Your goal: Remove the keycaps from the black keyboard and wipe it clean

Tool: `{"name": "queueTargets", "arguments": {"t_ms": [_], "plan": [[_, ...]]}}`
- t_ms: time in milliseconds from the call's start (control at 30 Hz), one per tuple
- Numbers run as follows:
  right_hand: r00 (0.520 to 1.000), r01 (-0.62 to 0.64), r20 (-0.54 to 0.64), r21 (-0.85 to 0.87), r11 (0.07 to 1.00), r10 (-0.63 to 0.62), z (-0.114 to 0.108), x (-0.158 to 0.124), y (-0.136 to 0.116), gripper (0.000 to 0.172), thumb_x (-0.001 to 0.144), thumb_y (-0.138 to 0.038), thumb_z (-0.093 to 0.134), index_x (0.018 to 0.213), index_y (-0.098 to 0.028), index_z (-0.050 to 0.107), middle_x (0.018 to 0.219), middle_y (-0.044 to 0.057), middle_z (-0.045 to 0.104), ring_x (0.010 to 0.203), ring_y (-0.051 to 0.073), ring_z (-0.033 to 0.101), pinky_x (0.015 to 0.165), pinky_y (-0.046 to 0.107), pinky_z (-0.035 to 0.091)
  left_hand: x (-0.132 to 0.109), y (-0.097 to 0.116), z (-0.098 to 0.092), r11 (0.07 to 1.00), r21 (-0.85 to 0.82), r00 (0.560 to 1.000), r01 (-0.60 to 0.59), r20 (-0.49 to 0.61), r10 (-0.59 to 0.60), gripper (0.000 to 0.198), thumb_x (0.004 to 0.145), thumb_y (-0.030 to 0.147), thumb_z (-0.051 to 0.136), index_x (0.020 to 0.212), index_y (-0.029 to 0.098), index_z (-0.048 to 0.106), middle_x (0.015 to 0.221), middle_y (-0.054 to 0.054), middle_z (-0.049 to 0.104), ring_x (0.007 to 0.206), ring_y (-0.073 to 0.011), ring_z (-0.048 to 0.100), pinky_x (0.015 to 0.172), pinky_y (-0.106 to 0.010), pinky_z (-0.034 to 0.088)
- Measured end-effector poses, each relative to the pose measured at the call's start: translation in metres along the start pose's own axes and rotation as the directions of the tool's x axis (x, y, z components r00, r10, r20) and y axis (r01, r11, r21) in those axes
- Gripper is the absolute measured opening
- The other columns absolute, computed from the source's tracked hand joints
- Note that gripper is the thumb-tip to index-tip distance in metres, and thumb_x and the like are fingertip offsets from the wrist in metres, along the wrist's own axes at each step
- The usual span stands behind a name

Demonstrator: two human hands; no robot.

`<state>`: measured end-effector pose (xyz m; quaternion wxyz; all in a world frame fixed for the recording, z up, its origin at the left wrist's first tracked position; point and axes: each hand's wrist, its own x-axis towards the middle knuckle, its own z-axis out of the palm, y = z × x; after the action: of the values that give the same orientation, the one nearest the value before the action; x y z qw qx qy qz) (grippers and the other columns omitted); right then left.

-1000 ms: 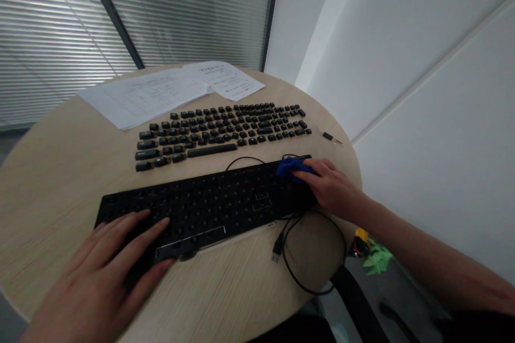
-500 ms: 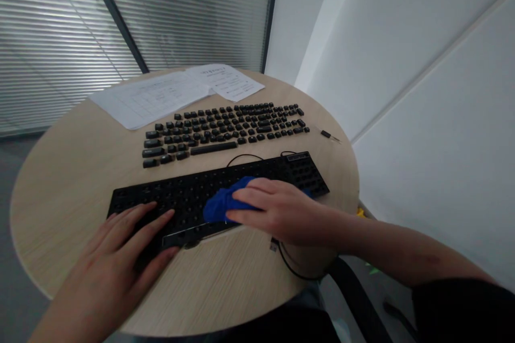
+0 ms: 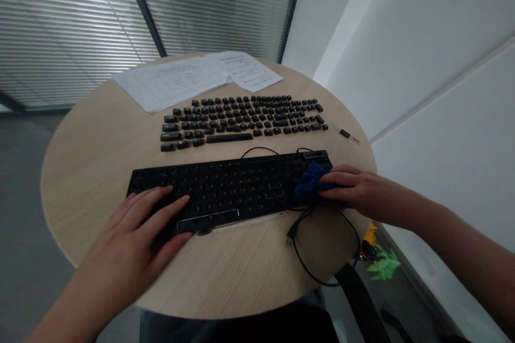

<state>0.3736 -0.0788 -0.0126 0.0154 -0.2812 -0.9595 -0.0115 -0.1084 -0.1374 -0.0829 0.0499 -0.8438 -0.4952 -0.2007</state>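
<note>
A black keyboard point(image 3: 233, 187) with its keycaps off lies along the near half of the round table. Over its left end rests my left hand point(image 3: 137, 230), fingers spread, the thumb along the front edge. My right hand point(image 3: 354, 190) grips a crumpled blue cloth point(image 3: 311, 182) against the keyboard's right end, covering part of the number pad area. Behind the keyboard, the loose black keycaps point(image 3: 241, 115) are laid out in rows, with the long spacebar point(image 3: 229, 138) at the front.
Printed sheets point(image 3: 177, 83) lie at the table's far side. A small black-handled tool point(image 3: 345, 133) is near the right edge. The USB cable point(image 3: 295, 230) loops over the front right edge. Yellow and green objects point(image 3: 384, 265) sit below, by the wall.
My right hand has moved the blue cloth from the keyboard's middle to its right end. My left hand stays on the left end. The camera view has shifted a little.
</note>
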Motion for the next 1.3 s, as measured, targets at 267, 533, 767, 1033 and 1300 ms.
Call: {"name": "queueTargets", "arguments": {"t_ms": [267,533,767,1033,1300], "plan": [[0.997,-0.068,-0.021,0.017,0.998,0.068,-0.033,-0.003,0.010,0.046,0.092,-0.001,0.056,0.124,-0.025,0.079,0.126,0.011,0.076,0.109,0.025,0.073,0.095,0.042,0.064,0.000,0.004,-0.001,1.000,-0.016,1.000,0.014,-0.023,-0.015,0.052,0.100,0.052,0.057,0.140,0.021,0.068,0.150,-0.019,0.061,0.135,-0.0426,0.062,0.114,-0.066,0.050],[0.952,0.285,-0.113,0.005,0.958,-0.283,-0.018,0.146,-0.064,0.041,0.106,-0.014,0.050,0.141,-0.024,0.069,0.138,0.013,0.069,0.116,0.026,0.062,0.096,0.043,0.057,0.000,0.005,-0.003,1.000,0.002,1.000,-0.013,-0.012,0.013,0.050,0.102,0.046,0.058,0.142,0.019,0.066,0.149,-0.021,0.060,0.135,-0.0423,0.061,0.113,-0.067,0.051],[0.922,0.380,0.066,0.034,0.924,-0.382,-0.005,0.139,-0.064,0.028,0.106,-0.013,0.054,0.123,-0.018,0.075,0.115,0.011,0.071,0.100,0.025,0.060,0.082,0.039,0.055,-0.001,0.005,-0.003,1.000,-0.021,1.000,0.005,-0.008,-0.005,0.050,0.101,0.048,0.058,0.142,0.021,0.066,0.150,-0.019,0.060,0.136,-0.0417,0.060,0.115,-0.066,0.050],[0.971,0.224,0.075,0.028,0.974,-0.226,-0.013,0.056,-0.018,0.041,0.092,0.000,0.057,0.116,-0.024,0.080,0.120,0.010,0.076,0.104,0.025,0.067,0.089,0.040,0.060,-0.001,0.010,-0.004,0.999,-0.029,1.000,0.024,0.001,-0.024,0.048,0.104,0.048,0.055,0.141,0.020,0.065,0.149,-0.019,0.059,0.137,-0.0411,0.059,0.116,-0.066,0.048],[0.992,0.128,-0.036,0.117,0.985,-0.124,-0.040,0.075,-0.024,0.052,0.096,-0.010,0.053,0.138,-0.034,0.072,0.133,0.008,0.072,0.113,0.028,0.069,0.094,0.043,0.060,-0.002,0.015,-0.008,0.998,-0.048,0.999,0.049,0.007,-0.048,0.054,0.103,0.050,0.060,0.149,0.021,0.057,0.155,-0.018,0.055,0.143,-0.0388,0.055,0.121,-0.064,0.045]]}}
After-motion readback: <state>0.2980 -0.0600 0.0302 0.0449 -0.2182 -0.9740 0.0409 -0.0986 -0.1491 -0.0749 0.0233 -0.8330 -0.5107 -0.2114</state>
